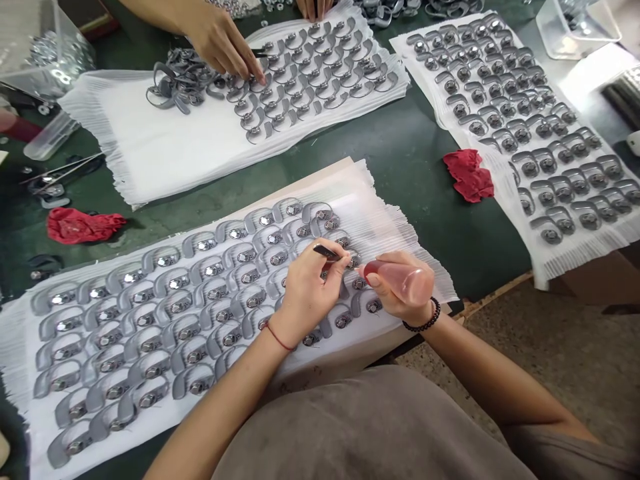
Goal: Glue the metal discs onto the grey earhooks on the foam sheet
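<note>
My left hand (313,277) pinches a thin black tool (326,251), which looks like tweezers, above the right part of the near sheet. My right hand (407,315) is wrapped round a small pink translucent squeeze bottle (407,283) with a red neck, tilted so its tip points left at my left fingertips. Under both hands lie rows of grey curved bands (245,257), each with a faceted silvery piece like a small watch head. They rest on a white pleated sheet (390,220). The exact part between the tool and the bottle tip is too small to make out.
Across the green table (400,143), another person's hand (220,40) touches bands on a second white sheet (150,147). A third filled sheet (505,180) lies at right. Red crumpled cloths (469,175) lie between, and clear plastic containers (575,30) stand at the back corners.
</note>
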`<state>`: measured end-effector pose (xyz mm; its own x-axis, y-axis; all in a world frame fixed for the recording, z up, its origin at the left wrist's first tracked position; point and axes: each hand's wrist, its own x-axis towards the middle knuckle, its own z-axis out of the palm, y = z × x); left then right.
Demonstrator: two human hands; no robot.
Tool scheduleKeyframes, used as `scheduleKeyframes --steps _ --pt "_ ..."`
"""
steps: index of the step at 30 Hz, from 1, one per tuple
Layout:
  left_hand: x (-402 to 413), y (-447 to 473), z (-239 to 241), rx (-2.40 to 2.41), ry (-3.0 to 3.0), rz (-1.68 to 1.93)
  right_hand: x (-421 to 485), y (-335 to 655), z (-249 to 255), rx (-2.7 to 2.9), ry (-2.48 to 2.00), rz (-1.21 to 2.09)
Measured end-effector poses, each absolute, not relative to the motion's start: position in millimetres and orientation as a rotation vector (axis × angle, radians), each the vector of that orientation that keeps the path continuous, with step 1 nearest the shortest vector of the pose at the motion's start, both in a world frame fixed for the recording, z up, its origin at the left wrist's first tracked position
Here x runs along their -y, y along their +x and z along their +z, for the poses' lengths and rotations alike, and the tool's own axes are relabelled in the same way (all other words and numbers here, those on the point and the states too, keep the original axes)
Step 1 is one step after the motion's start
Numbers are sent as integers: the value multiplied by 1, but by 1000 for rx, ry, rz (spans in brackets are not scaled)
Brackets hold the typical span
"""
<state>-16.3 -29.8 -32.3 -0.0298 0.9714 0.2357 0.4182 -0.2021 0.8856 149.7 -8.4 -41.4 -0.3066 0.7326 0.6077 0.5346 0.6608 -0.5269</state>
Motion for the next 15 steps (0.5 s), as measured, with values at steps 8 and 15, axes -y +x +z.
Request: scheduleKeyframes --steps 8,15 --pt "30 -15 -32 -1480 1663 1211 8 151 -47 1982 -967 186" --pt "30 -16 -32 -1465 1695 1240 10 152 -48 1971 -973 194"
